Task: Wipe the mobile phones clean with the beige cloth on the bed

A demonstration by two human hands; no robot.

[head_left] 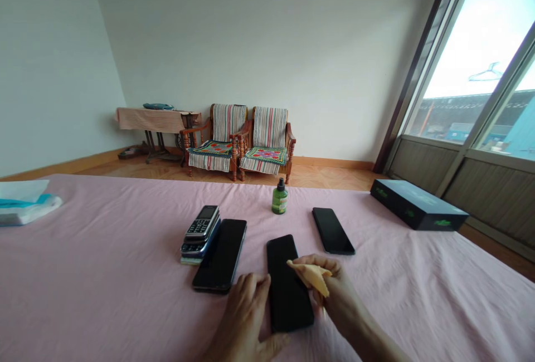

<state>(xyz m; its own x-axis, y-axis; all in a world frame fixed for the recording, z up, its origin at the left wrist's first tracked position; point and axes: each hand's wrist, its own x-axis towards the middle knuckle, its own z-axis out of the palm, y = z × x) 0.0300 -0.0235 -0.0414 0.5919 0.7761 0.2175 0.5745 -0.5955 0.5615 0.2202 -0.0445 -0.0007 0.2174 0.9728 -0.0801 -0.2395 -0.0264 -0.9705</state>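
Observation:
A black smartphone (288,295) lies screen up on the pink cloth in front of me. My left hand (246,314) steadies it, fingertips against its left edge and thumb by its bottom edge. Pinched in my right hand (334,284) is a small yellow cloth (314,277), held over the right side of the screen. To the left, another black smartphone (221,256) lies beside a stack of phones topped by a silver keypad phone (203,223). A third black smartphone (333,231) rests farther right. Beyond them stands a green spray bottle (280,199) with a black top.
The pink cloth (104,273) covers the whole surface. A black box (418,204) sits at the right edge, and a white and blue packet of tissues (27,206) at the left. Two wooden chairs (267,139) and a covered table (154,120) stand by the wall.

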